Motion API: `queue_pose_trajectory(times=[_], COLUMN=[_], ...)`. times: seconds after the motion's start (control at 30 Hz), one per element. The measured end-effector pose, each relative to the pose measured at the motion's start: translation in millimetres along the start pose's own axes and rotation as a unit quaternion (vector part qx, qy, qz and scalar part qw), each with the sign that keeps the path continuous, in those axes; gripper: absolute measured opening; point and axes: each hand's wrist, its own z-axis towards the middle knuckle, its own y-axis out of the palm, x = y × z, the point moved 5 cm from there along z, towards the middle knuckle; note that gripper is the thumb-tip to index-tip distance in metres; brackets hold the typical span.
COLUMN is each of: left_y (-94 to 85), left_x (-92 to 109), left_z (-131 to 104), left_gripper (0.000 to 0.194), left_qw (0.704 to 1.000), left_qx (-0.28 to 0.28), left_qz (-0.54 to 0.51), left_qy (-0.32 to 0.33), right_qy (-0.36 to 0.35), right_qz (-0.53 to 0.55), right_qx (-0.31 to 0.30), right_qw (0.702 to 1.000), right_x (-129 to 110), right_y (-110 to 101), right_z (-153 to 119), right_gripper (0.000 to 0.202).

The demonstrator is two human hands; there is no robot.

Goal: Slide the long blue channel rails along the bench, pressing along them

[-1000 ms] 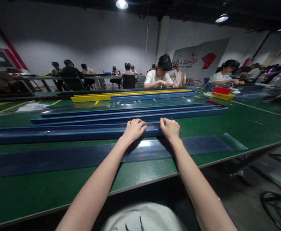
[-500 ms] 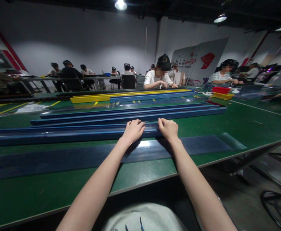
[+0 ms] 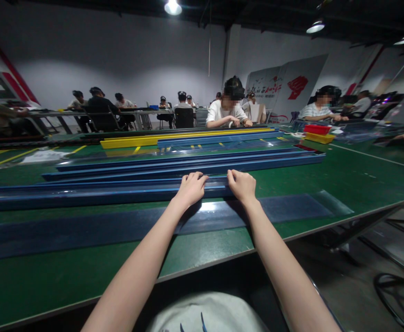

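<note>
A long blue channel strip (image 3: 84, 195) lies lengthwise across the table in front of me, its upper side glossy like clear film. Near its right end, my left hand (image 3: 191, 188) grips it, fingers curled over the top. My right hand (image 3: 242, 186) is closed in a fist-like grip at the strip's right end; its fingertips are partly hidden. Closer to me, under my forearms, a flat translucent plastic strip (image 3: 119, 229) rests on the table. Just beyond my hands lie more blue channel strips (image 3: 271, 162), side by side.
The green table (image 3: 202, 258) has its front edge close to my body. Farther back are a yellow strip (image 3: 129, 142), a red bin (image 3: 316, 129) on a yellow bin (image 3: 319, 138), and a co-worker (image 3: 227, 108) seated opposite. A white sheet (image 3: 46, 156) lies at left.
</note>
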Motion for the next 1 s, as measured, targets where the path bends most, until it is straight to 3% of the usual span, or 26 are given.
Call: queue_pose_trajectory(times=[0.3,0.67,1.0], left_y=[-1.9,0.4,-0.9], left_x=[1.2,1.1,6.8], left_z=[-0.6,0.2,1.5], left_gripper=[0.047,0.048,0.055], left_qw=[1.0,1.0,0.998], left_qx=[-0.018,-0.007,-0.008], left_qz=[-0.008,-0.023,-0.036], left_qy=[0.007,0.017,0.047], right_qy=[0.001,0.001,0.029], right_qz=[0.003,0.024,0.079], right_qx=[-0.005,0.003,0.052], right_qw=[1.0,1.0,0.995], right_x=[-0.3,0.4,4.1], right_y=[0.7,0.4,-5.5], right_z=[0.6,-0.4,-1.5], right_gripper=[0.043,0.04,0.037])
